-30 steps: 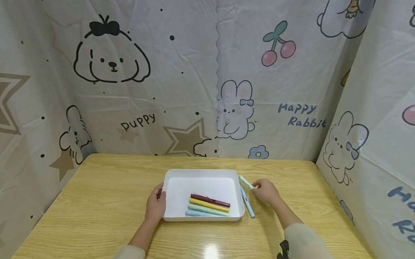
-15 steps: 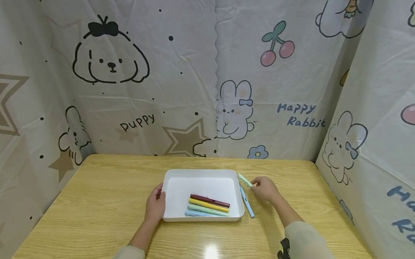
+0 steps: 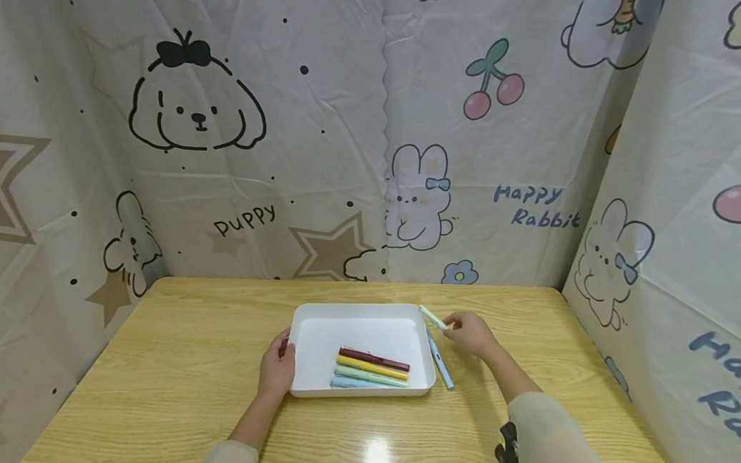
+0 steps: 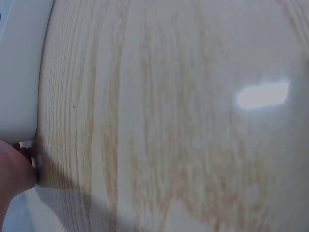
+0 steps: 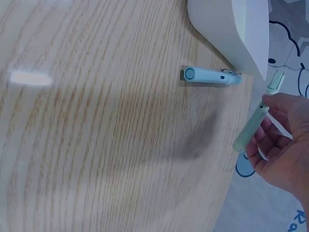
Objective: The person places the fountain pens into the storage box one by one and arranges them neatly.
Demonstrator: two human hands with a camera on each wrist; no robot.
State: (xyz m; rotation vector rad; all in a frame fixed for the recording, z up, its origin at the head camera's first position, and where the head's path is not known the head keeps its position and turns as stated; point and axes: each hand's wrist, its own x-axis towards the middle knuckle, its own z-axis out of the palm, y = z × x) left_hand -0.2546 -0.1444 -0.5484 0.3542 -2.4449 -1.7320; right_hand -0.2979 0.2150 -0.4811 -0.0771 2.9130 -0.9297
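A white tray holds several capped pens lying side by side: a dark red pen, a yellow pen, a light green pen and a light blue pen. My left hand grips the tray's left side; its fingers are partly hidden there. My right hand pinches another light green pen between thumb and fingers, above the table, its far end by the tray's right rim. A second light blue pen lies on the table beside the tray's right wall.
The wooden table ends at a printed cloth with cartoon animals, which hangs behind it and along both sides. A bright reflection shows on the tabletop near the front.
My right hand has lifted slightly and moved left with the light green pen, bringing the pen's far end to the tray's right rim. My left hand and the tray stay put.
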